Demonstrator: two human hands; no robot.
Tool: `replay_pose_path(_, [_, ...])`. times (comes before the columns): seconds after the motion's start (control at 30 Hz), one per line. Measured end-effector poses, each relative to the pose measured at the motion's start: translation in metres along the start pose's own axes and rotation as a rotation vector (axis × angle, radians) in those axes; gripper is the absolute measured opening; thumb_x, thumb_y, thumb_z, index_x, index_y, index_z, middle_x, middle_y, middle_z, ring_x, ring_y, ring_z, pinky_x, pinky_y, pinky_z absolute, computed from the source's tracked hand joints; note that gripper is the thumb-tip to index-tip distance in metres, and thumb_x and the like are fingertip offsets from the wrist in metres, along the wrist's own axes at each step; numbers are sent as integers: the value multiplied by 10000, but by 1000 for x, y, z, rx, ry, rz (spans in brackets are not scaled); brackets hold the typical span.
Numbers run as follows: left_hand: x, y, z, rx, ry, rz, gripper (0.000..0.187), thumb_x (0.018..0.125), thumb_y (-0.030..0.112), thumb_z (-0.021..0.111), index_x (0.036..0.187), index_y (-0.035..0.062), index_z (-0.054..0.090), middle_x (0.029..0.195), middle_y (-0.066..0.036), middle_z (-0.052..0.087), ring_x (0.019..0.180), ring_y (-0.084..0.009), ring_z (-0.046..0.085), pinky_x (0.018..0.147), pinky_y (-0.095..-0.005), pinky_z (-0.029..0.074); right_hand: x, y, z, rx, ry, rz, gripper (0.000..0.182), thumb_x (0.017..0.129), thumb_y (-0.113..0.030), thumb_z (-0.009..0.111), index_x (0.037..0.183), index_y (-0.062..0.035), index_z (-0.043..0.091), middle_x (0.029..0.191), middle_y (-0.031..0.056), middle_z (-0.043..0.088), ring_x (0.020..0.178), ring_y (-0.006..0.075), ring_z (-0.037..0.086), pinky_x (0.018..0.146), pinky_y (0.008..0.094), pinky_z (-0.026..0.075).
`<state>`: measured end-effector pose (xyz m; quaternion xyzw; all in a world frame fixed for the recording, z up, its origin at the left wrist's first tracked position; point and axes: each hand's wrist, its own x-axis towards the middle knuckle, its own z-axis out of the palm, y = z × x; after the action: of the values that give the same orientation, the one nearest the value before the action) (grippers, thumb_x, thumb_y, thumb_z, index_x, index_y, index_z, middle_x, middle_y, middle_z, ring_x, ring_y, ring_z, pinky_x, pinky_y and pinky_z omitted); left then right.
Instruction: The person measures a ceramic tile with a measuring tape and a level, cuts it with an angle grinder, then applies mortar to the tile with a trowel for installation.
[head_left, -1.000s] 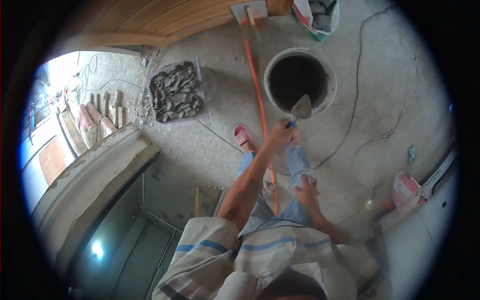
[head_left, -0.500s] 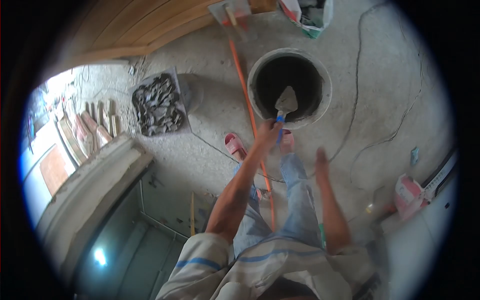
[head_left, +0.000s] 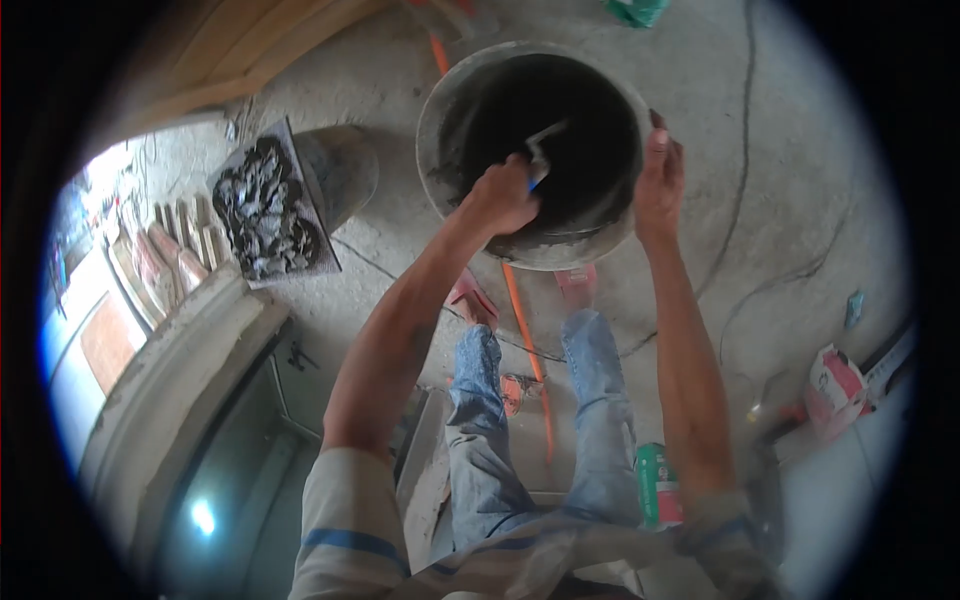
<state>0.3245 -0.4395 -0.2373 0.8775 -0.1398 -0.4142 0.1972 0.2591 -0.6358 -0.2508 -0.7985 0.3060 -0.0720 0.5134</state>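
Left hand [head_left: 503, 196] is down inside the bucket [head_left: 440, 110], fist tight around the blue handle of a trowel [head_left: 541, 150], blade tilted against the dark inner wall. Right hand [head_left: 660, 180] grips the bucket's right rim, fingers curled over the edge. The bucket sits on the concrete floor [head_left: 780, 180], just ahead of 2 pink sandals [head_left: 470, 297]. Off to the left, a board [head_left: 265, 205] heaped with grey mortar. An orange pipe [head_left: 525, 340] runs between the legs.
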Motion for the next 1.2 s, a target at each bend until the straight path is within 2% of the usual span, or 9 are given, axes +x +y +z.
replay_pose_path(0.17, [95, -8, 61, -211, 183, -126, 286, 746, 170, 606, 944, -34, 638, 944, -268, 653, 898, -414, 644, 817, -459, 513, -12, -11, -2, 101, -44, 51, 710, 989, -574, 254, 1368, -17, 476, 1309, 180, 464, 1244, 295, 445, 1050, 389, 317])
replay_pose_path(0.3, [133, 15, 132, 742, 536, 362, 74, 737, 88, 562, 696, 53, 613, 784, -125, 636, 595, -252, 586, 527, -308, 469, -23, 15, -1, 86, -52, -48, 659, 1008, -524, 266, 1355, -12, 493, 1274, 168, 508, 1222, 275, 464, 1043, 366, 316])
replay_pose_path(0.43, [96, 15, 197, 419, 769, 130, 134, 787, 149, 551, 788, 77, 663, 911, -160, 626, 724, -344, 622, 624, -383, 512, -33, 2, 6, 34, -59, -26, 629, 1017, -496, 276, 1334, -10, 518, 1241, 150, 532, 1175, 256, 492, 1011, 356, 341])
replay_pose_path(0.5, [63, -14, 160, 539, 848, 607, 54, 710, 125, 592, 711, 72, 585, 694, -64, 545, 530, -197, 525, 465, -294, 419, -26, -6, 12, 56, -62, -116, 578, 1019, -458, 325, 1298, -7, 555, 1217, 132, 539, 1114, 230, 516, 957, 338, 382])
replay_pose_path(0.7, [28, -98, 108, 268, 258, 517, 89, 759, 93, 559, 798, 40, 619, 823, -184, 610, 590, -291, 619, 510, -378, 500, -18, -48, 42, 80, -152, -186, 456, 1015, -370, 426, 1234, -16, 611, 1026, 88, 544, 941, 163, 511, 822, 305, 427])
replay_pose_path(0.77, [16, -89, 70, 267, 348, 37, 140, 822, 140, 531, 873, 54, 629, 783, -164, 634, 665, -291, 640, 566, -394, 540, -14, -63, 52, 101, -207, -172, 440, 1009, -358, 455, 1217, -7, 618, 932, 83, 514, 847, 150, 481, 764, 309, 424])
replay_pose_path(1.1, [58, -108, 128, -35, 792, -26, 218, 864, 203, 496, 896, 39, 635, 856, -148, 652, 735, -325, 643, 631, -458, 538, -31, -80, 90, 56, -283, -312, 409, 989, -362, 502, 1208, -45, 640, 1015, 90, 526, 872, 162, 534, 747, 297, 457])
replay_pose_path(1.17, [41, -110, 122, 43, 172, 34, 249, 874, 199, 470, 892, 42, 663, 846, -159, 650, 759, -334, 649, 686, -454, 550, -38, -88, 91, -34, -308, -296, 415, 989, -367, 499, 1212, -46, 638, 1045, 87, 516, 895, 162, 533, 764, 296, 462])
replay_pose_path(1.2, [27, -111, 109, 55, 183, 20, 249, 874, 199, 470, 892, 42, 663, 846, -159, 650, 759, -334, 649, 686, -454, 550, -41, -89, 95, -15, -315, -304, 415, 989, -367, 499, 1212, -46, 638, 1045, 87, 516, 895, 162, 533, 764, 296, 462])
